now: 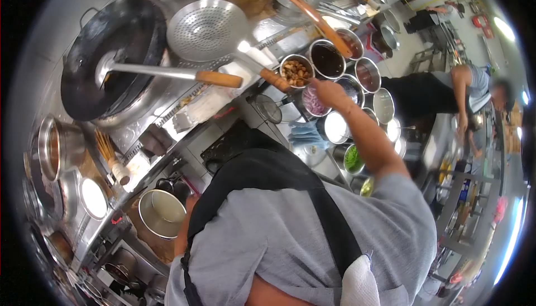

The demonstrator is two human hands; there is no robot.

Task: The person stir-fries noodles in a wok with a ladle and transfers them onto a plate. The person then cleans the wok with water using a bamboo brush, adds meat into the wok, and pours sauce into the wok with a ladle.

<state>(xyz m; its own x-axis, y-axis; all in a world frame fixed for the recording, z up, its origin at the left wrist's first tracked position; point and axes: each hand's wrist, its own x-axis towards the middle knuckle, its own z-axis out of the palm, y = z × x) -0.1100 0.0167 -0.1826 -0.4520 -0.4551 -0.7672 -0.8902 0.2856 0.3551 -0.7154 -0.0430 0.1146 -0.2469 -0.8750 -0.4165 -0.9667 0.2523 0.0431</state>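
My right hand [329, 93] reaches to the edge of a metal pot of brown chunks [296, 70]. Its fingers are closed at the rim; what they hold, if anything, is too small to make out. Beside it sits a container of sliced purple onion [314, 101], partly covered by the hand. My left hand [192, 201] is low by my side, near a pale-lined pot [162, 213], its fingers mostly hidden by the apron. A ladle [162, 70] with a wooden handle rests in the black wok [134, 30]. Next to the wok lies a perforated strainer [207, 29].
Several pots of sauces stand around, one with dark liquid [328, 59]. A wooden-handled tool [312, 16] lies across them. Chopped greens [353, 158] fill a container nearer me. A bamboo brush [111, 158] lies on the stove ledge. Another person [446, 91] stands at the right.
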